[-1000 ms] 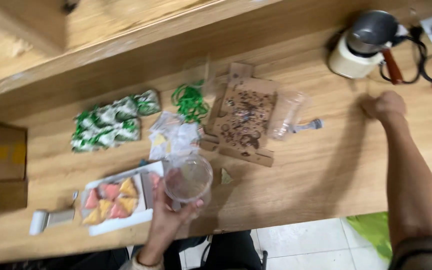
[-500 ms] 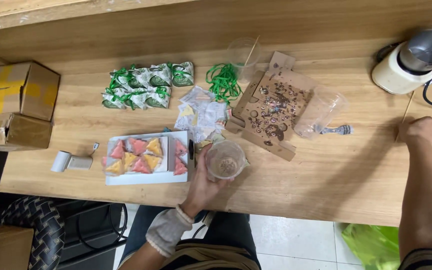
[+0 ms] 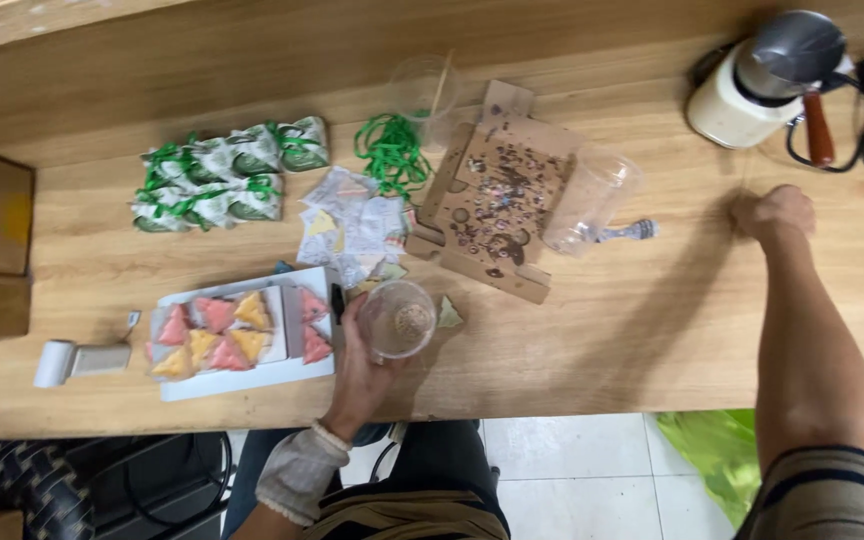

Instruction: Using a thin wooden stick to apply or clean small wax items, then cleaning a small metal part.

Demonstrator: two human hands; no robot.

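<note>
Clear plastic, a small cup (image 3: 398, 318), sat in the grip of the left hand (image 3: 360, 362), whose fingers curled round its near side and held it just above the front edge of the wooden surface (image 3: 632, 340). A little pale residue or grain showed at the cup's bottom. Just left of it lay a white tray (image 3: 242, 378) of pink and yellow triangular packets, and a single small triangular piece (image 3: 449, 313) lay just right of the cup. The right hand (image 3: 774, 212) lay far off to the right on the surface, knuckles up and curled closed; whether it pinched anything could not be told. It rested near a cream kettle with a metal lid (image 3: 760, 85). Between the two hands lay a speckled cardboard piece (image 3: 497, 195), a tipped clear cup (image 3: 592, 200) and a small metal bit (image 3: 632, 231). By my judgement the step in hand was holding the cup steady near the tray; a next move would call for keeping it level and clear of the loose paper wrappers (image 3: 352, 225) behind it
</note>
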